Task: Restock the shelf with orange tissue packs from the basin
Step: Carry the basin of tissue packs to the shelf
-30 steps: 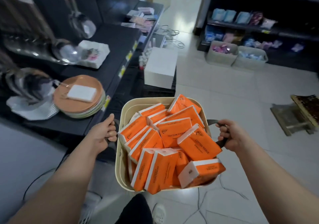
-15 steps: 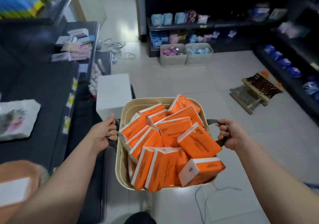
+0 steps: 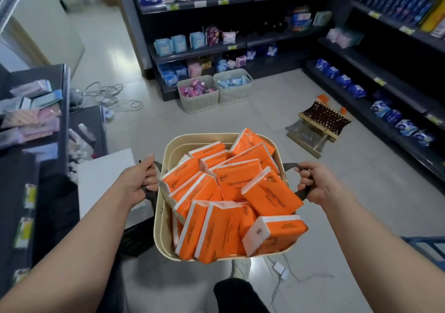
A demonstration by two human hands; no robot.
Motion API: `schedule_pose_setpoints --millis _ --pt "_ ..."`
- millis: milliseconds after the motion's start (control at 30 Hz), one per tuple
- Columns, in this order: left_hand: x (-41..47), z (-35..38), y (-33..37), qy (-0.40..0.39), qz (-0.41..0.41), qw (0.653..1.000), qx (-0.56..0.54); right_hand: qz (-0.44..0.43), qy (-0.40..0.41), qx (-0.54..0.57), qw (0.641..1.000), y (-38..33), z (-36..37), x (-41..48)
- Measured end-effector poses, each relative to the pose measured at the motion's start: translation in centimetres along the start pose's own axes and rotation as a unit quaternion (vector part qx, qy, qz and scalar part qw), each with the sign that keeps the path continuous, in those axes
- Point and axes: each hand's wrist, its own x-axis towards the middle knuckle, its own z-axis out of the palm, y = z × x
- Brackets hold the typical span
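Underfoot in the head view, pale glossy floor tiles (image 3: 361,204) are seen, bounded by dark back shelving (image 3: 240,45) and dark right shelving (image 3: 385,76), both stocked with blue, pink and purple packets. Two lattice baskets (image 3: 198,100) of small packets are set side by side on the floor against the back shelving. A wooden rack (image 3: 322,119) lies near the right shelving, and loose cables (image 3: 115,95) are strewn beside the dark counter (image 3: 65,91) at left.

The beige basin (image 3: 159,216) is carried above the floor at mid-frame, with the orange tissue packs (image 3: 272,197) heaped inside it. Its left handle (image 3: 149,192) is gripped by the left hand (image 3: 138,182) and its right handle (image 3: 290,165) by the right hand (image 3: 315,185), fingers curled round each.

Print on the shelved packets is too blurred to be read. The right shelving is cut off by the frame edge, and the floor beneath the basin is hidden.
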Motion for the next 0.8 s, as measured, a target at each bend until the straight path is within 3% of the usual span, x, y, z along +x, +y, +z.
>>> schedule_pose_setpoints --millis 500,800 --pt "16.6 15.6 7.3 -0.016 -0.012 1.0 0.004 0.006 0.01 0.012 1.0 -16.9 -0.8 15.0" --pt "28.5 24.2 15.8 -0.028 -0.019 0.999 0.036 -0.004 0.03 0.046 0.998 -26.1 2.0 23.8"
